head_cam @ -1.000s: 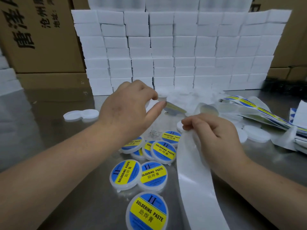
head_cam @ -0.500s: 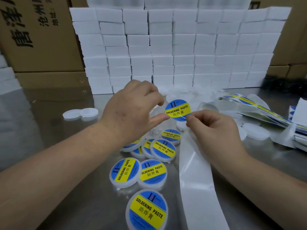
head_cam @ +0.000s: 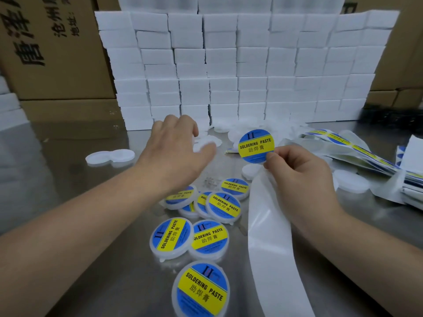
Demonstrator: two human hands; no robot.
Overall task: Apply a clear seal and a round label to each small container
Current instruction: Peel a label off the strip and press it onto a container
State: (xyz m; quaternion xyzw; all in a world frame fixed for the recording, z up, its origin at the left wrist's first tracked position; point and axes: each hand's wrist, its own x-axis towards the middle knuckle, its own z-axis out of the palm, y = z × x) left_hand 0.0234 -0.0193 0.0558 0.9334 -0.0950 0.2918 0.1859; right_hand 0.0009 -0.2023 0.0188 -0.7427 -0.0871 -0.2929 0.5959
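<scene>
Head view: two bare arms reach over a shiny table [head_cam: 68, 184].
Left hand [head_cam: 176, 152]: stretched to the far side, fingers loose, holding nothing. It is over the plain tubs [head_cam: 211, 141]. I cannot tell if it touches one.
Right hand [head_cam: 302, 177]: pinches the low edge of the label [head_cam: 256, 145] with thumb and finger.
Label: round, blue and yellow, up in the air, just right of the left hand.
Strip [head_cam: 271, 248]: white, runs from under the right hand to the near edge.
Done tubs [head_cam: 201, 290]: they lie near, between the arms, with labels on top.
Far side: a wall of white blocks [head_cam: 229, 65], with brown boxes [head_cam: 57, 60] behind.
Right side: more label rolls [head_cam: 348, 147].
</scene>
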